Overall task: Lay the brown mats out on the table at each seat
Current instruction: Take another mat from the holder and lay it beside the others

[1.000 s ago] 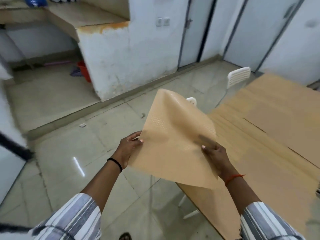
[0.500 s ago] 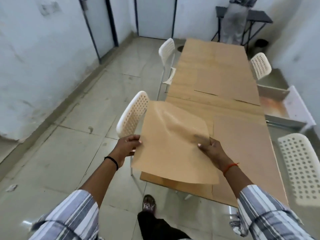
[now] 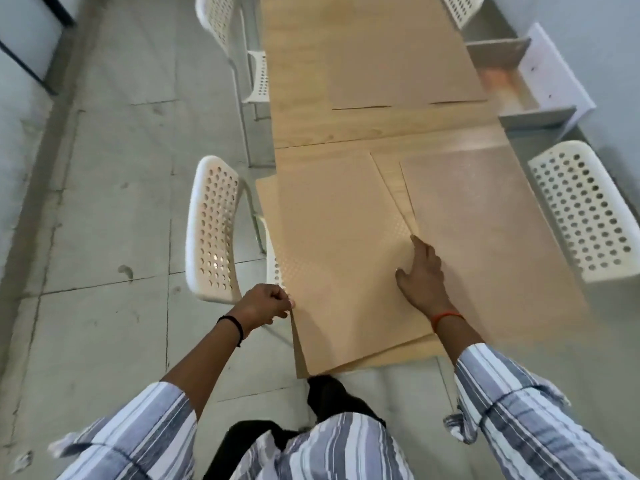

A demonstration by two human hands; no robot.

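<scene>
A brown mat (image 3: 332,237) lies flat on the near left corner of the wooden table (image 3: 381,128), skewed, with its left and near edges hanging past the tabletop. My left hand (image 3: 265,304) pinches the mat's near left edge. My right hand (image 3: 424,271) rests palm down, fingers spread, on its right side. A second brown mat (image 3: 485,230) lies beside it on the near right. A third mat (image 3: 398,60) lies farther along the table on the right side.
White perforated chairs stand at the near left (image 3: 213,226), the near right (image 3: 585,209), the far left (image 3: 225,32) and the far right (image 3: 460,8). A white open box (image 3: 540,81) sits by the right wall. The floor is grey tile.
The mat was held up in the air in both hands; now it lies flat on the near left of the table. My view has swung round to face along the table.
</scene>
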